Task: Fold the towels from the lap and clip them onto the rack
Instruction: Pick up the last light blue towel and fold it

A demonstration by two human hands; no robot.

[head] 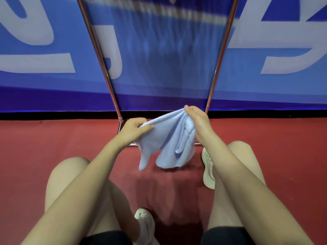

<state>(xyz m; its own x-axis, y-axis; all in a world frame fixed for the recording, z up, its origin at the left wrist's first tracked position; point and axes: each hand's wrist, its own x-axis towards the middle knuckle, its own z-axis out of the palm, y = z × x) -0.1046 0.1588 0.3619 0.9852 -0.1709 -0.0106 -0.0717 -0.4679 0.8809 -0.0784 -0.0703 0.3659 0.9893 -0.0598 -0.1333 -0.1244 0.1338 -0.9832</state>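
Both my grips pinching one light blue towel (168, 138), left grip (135, 129), right grip (197, 121), metal rack (99, 50) ahead, red floor (53, 138), blue banner (265, 50) behind.

The rack (99, 55) stands just ahead of the knees, its two metal uprights leaning apart toward the top, with open room between them. A blurred bar crosses the rack's top. The rack's low base rail lies behind the hanging towel (168, 138). Below the towel the red floor (62, 138) lies open, flanked by bare legs and two pale shoes (208, 170).
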